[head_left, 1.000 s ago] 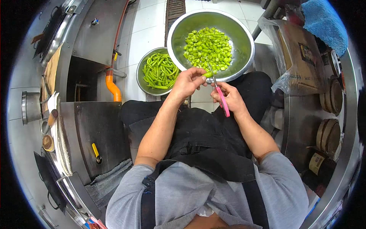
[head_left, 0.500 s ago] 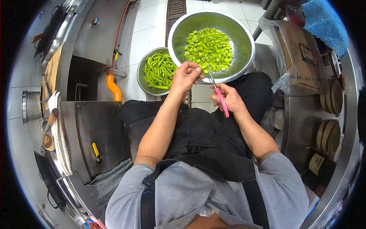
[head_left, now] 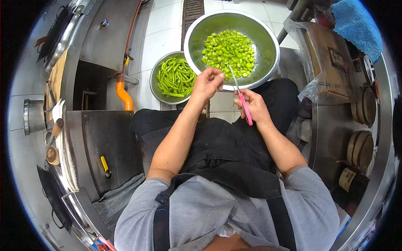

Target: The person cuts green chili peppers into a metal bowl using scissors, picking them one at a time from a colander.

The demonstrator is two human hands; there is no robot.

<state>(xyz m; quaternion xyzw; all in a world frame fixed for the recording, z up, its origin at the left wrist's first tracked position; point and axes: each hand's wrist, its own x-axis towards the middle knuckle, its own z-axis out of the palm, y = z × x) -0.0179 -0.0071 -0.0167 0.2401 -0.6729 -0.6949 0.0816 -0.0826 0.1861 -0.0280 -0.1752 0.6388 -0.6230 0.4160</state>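
My right hand (head_left: 254,106) grips a pair of scissors (head_left: 245,109) with pink handles. Their metal blades point up over the near rim of the large steel bowl (head_left: 272,69). Many short cut pieces of green pepper (head_left: 230,50) lie in that bowl. Just left of the blades, my left hand (head_left: 206,85) has thumb and fingers pinched together at the bowl's near edge; whatever they hold, if anything, is hidden. Beside that hand on the left, a smaller steel bowl (head_left: 155,88) contains long whole green peppers (head_left: 176,77).
Steel kitchen units (head_left: 111,150) with a yellow-handled valve stand at the left, near an orange pipe (head_left: 124,94). On the right are a plastic-wrapped cardboard box (head_left: 335,58), a blue cloth (head_left: 358,29) and a dark bottle (head_left: 349,184). A floor drain grate (head_left: 192,19) lies beyond the bowls.
The green pepper piece that showed at my left fingertips is no longer visible there. My left hand has shifted slightly, and the scissor blades have tilted a little.
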